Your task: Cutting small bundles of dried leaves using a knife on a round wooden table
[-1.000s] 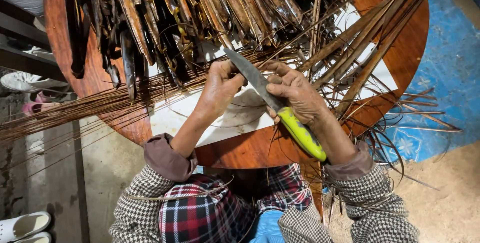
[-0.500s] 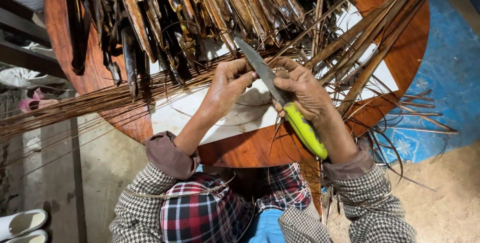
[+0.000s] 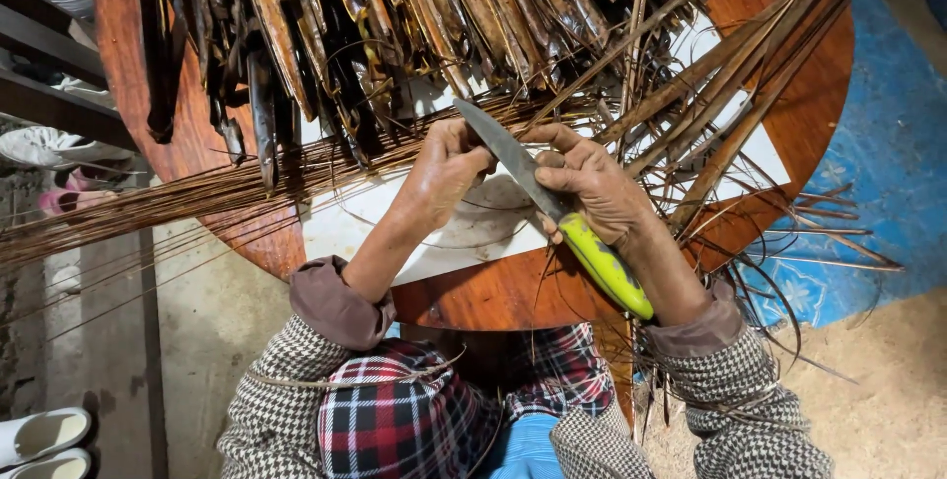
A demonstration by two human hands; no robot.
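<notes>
My right hand [image 3: 594, 188] grips a knife with a yellow-green handle [image 3: 604, 267]; its grey blade [image 3: 501, 150] points up and left over a round wooden table [image 3: 789, 94]. My left hand [image 3: 444, 165] pinches a thin brown palm-leaf rib right beside the blade. A long bundle of thin brown ribs [image 3: 178, 198] runs from under my left hand out past the table's left edge. A white board [image 3: 365, 232] lies under both hands.
Dark dried palm leaf strips [image 3: 395, 15] are heaped across the far half of the table. Longer stiff strips [image 3: 750, 84] fan out to the right. A blue tarp [image 3: 888, 173] covers the ground at right. White sandals [image 3: 39, 440] sit at lower left.
Both hands have stayed together over the board. The knife blade has shifted slightly along the rib held by my left hand.
</notes>
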